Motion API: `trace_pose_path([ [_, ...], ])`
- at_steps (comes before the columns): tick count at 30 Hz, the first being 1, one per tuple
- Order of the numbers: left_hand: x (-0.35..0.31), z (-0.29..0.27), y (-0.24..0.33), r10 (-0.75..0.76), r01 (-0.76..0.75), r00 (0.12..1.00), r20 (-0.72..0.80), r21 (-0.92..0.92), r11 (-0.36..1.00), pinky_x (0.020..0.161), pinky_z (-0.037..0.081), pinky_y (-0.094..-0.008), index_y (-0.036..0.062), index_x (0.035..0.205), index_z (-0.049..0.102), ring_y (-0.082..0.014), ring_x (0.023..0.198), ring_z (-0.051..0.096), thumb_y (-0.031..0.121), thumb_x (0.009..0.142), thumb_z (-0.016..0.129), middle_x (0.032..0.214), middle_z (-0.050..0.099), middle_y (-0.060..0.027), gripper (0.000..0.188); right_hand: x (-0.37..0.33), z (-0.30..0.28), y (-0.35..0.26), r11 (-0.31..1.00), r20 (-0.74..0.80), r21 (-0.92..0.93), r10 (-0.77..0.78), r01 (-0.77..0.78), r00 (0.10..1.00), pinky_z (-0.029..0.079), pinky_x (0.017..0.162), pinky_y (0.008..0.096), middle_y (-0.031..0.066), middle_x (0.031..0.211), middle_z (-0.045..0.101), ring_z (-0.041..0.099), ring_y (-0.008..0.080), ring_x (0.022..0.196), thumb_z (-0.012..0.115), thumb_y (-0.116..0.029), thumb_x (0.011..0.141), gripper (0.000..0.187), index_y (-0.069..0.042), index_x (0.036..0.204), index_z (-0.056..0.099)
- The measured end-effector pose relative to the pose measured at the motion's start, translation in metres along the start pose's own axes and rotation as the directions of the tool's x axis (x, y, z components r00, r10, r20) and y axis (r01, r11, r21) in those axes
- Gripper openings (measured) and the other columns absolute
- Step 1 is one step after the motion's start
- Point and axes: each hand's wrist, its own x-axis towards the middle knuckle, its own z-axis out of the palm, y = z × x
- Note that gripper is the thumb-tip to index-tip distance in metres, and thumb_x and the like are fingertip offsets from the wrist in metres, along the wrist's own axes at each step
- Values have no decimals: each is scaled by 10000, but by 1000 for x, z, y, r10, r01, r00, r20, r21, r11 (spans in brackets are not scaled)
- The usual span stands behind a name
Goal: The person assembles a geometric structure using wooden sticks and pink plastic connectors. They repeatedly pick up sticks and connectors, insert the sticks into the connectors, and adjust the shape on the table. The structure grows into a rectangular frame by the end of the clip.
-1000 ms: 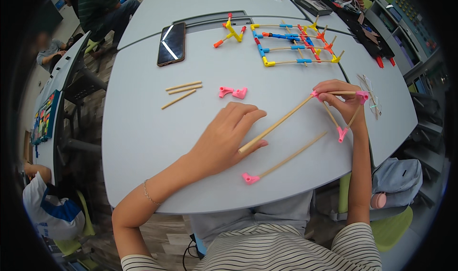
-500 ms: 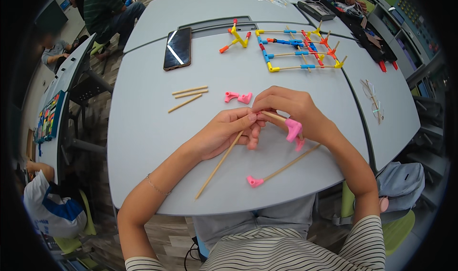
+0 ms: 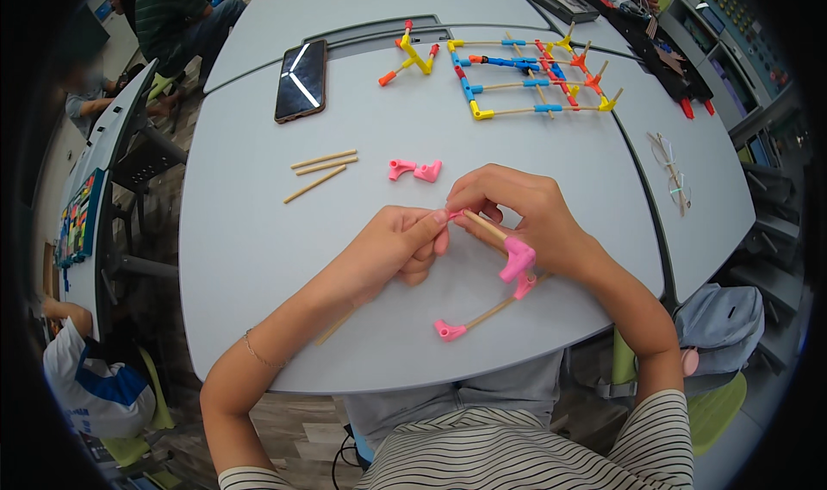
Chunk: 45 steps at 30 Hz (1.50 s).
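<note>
Pink plastic links pale wooden sticks between the two hands, at the near part of the grey-white surface [image 3: 241,231]. The left hand [image 3: 392,247] has its thumb and curled fingers pinched together on a small pink joint [image 3: 456,215], mostly covered by them. From beneath the left wrist the end of a thin wooden stick [image 3: 334,328] shows, its middle hidden by the hand. The right hand [image 3: 538,218] arches in from the other side, its fingers bent and grasping at the same joint, where a thicker-looking stick [image 3: 484,224] leads to a larger pink connector [image 3: 519,257]. Another pink connector [image 3: 525,285] shows just below that one. Nearer the edge lies a separate stick [image 3: 488,314] with a pink elbow [image 3: 449,330] on its left end.

Beyond the hands, two pink corner pieces [image 3: 428,172] sit close together, and left of them lie three short sticks [image 3: 314,184], the nearest slanting. Farther back are a dark phone [image 3: 301,81], a small yellow-and-red piece [image 3: 419,63] and a stick frame with blue, yellow, red and orange fittings [image 3: 541,108]. At the right, glasses [image 3: 668,169] lie on the adjoining tabletop, with a grey backpack [image 3: 719,328] lower down
</note>
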Motion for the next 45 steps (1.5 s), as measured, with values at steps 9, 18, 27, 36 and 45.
trace_pose_path([
  [9,-1,6,-1,-47,53,995,-84,70,996,451,134,-269,152,667,360,-57,480,166,458,1052,499,564,224,87,511,-2,0,-5,1000,-27,-18,-24,23,999,556,678,287,82,932,662,669,178,785,725,12,828,133,-17,943,666],
  [18,-7,13,9,-80,79,995,-57,-17,997,443,137,-263,180,653,288,-60,476,148,494,1054,467,575,183,92,540,-3,3,4,976,-72,-116,-195,186,978,573,706,299,90,996,635,675,204,829,735,26,823,130,-13,901,638],
  [27,-19,30,15,-64,69,997,44,-148,987,418,201,-262,156,668,356,-49,457,193,467,1070,439,566,207,91,515,5,-20,-6,983,-97,40,-175,180,980,483,566,236,70,891,679,597,122,669,764,31,767,137,-33,851,677],
  [36,-10,25,-13,751,-216,620,227,970,-114,392,340,-359,44,705,431,-242,377,430,232,1021,587,476,411,-67,400,0,-33,-4,998,17,27,-54,54,998,455,537,235,111,818,692,614,123,614,760,7,814,91,1,871,690],
  [45,-28,18,18,209,-88,968,-139,592,801,517,338,-252,60,863,551,-58,541,366,309,1069,500,607,357,38,327,7,-36,-4,931,-45,264,273,-252,961,563,658,243,96,823,702,687,128,702,753,-44,864,114,42,894,686],
])
